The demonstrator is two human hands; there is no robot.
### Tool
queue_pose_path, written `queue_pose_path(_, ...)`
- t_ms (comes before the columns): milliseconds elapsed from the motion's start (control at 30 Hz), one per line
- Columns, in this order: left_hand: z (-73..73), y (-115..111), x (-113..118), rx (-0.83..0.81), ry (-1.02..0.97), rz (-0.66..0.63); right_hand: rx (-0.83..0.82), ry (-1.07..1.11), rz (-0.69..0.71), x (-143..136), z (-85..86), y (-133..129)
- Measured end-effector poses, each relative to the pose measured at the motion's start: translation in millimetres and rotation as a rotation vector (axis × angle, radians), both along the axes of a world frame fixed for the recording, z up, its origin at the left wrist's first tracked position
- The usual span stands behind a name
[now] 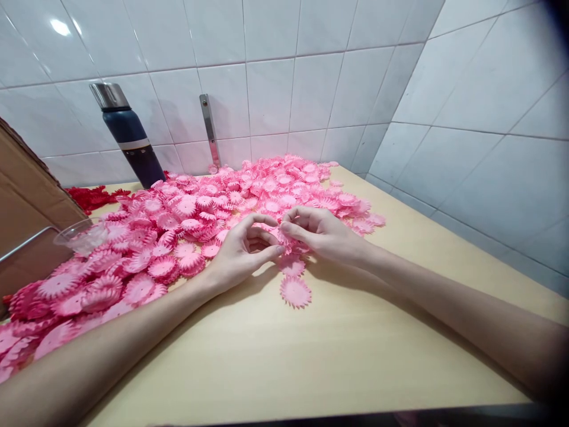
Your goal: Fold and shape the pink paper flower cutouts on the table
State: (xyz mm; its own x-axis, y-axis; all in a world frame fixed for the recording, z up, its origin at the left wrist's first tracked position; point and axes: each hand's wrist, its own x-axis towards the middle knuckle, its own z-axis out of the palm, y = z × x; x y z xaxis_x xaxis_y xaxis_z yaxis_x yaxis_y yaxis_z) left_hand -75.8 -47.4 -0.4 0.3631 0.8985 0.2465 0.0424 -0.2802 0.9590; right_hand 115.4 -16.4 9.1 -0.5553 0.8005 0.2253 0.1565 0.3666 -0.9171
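Note:
My left hand (243, 249) and my right hand (322, 233) meet over the front of a large heap of pink scalloped discs (226, 201). Between their fingertips is a pink petal disc (287, 240), partly covered by the fingers. The right thumb and index finger are pinched at its upper edge. The left thumb and fingers curve round its left side. Just below the hands, one pink disc (292, 265) lies on the table, and another single disc (296, 292) lies flat nearer to me.
A dark blue bottle (133, 142) stands behind the heap at the left. Red pieces (95, 197), a clear plastic cup (82, 236) and a cardboard box (33, 178) are at the far left. A metal strip (208, 127) leans against the tiled wall.

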Motion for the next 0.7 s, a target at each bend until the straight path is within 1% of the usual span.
queue_pose_path(133, -0.8, 1, 0, 0.01, -0.005, 0.039, 0.043, 0.091, -0.077, -2, -1.9, 6)
queue_pose_path(233, -1.3, 1, -1, 0.016, -0.007, 0.07, 0.033, 0.219, -0.204, 1, -2.0, 16)
queue_pose_path(333, -1.0, 0, -1, 0.026, 0.002, 0.064, -0.02, 0.364, -0.357, 12, -1.1, 30)
queue_pose_path(400, -0.4, 0, 0, 0.029, -0.003, 0.076, -0.015, 0.405, -0.451, 19, -0.5, 38)
queue_pose_path(467, 0.3, 0, 0, 0.028, -0.015, 0.105, 0.003, 0.409, -0.484, 22, 0.0, 40)
queue_pose_path(533, 0.8, 0, 1, 0.02, -0.027, 0.131, 0.018, 0.387, -0.408, 21, 0.8, 35)
queue_pose_path(600, 1.2, 1, 1, 0.009, -0.041, 0.133, 0.012, 0.322, -0.247, 16, 2.0, 26)
queue_pose_path(667, 1.4, 1, 1, -0.006, -0.055, 0.111, -0.028, 0.218, -0.08, 11, 3.1, 17)
queue_pose_path(700, 1.4, 1, 2, -0.008, -0.062, 0.103, -0.041, 0.176, -0.025, 9, 3.3, 13)
